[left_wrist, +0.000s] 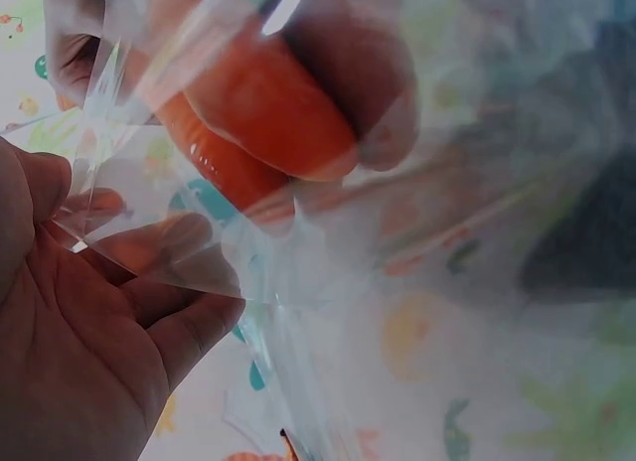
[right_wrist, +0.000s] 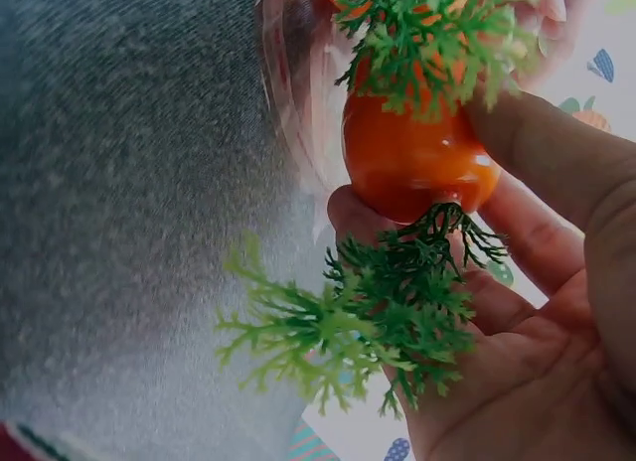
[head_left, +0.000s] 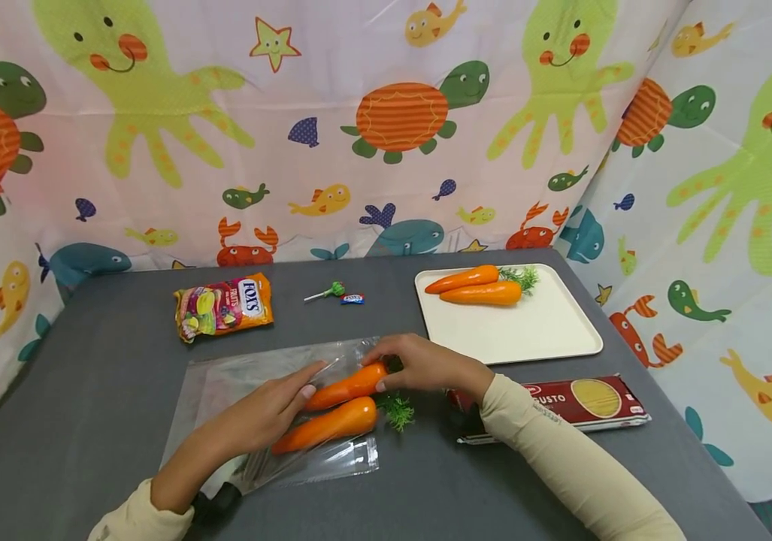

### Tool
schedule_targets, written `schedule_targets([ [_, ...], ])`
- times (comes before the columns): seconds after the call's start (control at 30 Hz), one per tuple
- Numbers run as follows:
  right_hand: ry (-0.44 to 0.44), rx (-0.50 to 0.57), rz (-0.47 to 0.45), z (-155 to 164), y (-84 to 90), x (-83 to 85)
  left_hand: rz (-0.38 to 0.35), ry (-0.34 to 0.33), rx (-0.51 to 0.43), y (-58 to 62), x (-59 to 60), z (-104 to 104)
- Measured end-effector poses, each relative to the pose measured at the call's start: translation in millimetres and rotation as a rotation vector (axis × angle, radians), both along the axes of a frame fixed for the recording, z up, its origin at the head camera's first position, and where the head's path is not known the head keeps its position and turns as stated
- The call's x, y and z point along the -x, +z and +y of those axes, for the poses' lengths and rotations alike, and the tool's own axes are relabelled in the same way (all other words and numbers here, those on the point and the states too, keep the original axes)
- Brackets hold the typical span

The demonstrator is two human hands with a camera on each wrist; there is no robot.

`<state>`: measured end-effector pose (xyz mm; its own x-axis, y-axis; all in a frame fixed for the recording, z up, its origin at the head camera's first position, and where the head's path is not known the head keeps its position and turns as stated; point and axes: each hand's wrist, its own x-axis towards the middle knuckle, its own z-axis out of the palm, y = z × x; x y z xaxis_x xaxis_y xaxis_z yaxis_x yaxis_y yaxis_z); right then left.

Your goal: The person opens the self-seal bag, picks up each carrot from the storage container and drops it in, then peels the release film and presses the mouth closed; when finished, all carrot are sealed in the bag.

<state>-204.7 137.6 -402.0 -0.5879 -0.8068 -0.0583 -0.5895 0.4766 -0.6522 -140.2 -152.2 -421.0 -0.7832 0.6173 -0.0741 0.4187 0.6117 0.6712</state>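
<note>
**Both hands meeting at the middle**

The left hand (head_left: 270, 409) is reaching forward, fingers straight and lying flat. The right hand (head_left: 426, 364) is curling its fingers and thumb in a pinch. Both forearms, in cream sleeves, are angling inward.

Two orange toy carrots (head_left: 334, 406) with green tops are showing through a clear plastic bag (head_left: 237, 391) on the grey table (head_left: 88, 391); the cream tray (head_left: 528, 330) is carrying two more (same orange).
</note>
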Motion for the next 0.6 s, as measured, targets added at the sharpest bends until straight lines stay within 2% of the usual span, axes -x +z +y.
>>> schedule_targets([
  [0.23, 0.078, -0.027, -0.036, -4.0, -0.9, 2.8, -0.011, 0.027, -0.003, 1.4, 0.1, -0.8],
  [0.43, 0.134, -0.056, -0.057, -6.5, -2.4, 2.9, -0.050, 0.042, -0.005, 0.6, -0.8, -0.5],
  [0.6, 0.131, -0.037, -0.085, -11.6, -5.4, 4.1, -0.042, 0.027, -0.013, -1.1, -0.6, 0.2],
])
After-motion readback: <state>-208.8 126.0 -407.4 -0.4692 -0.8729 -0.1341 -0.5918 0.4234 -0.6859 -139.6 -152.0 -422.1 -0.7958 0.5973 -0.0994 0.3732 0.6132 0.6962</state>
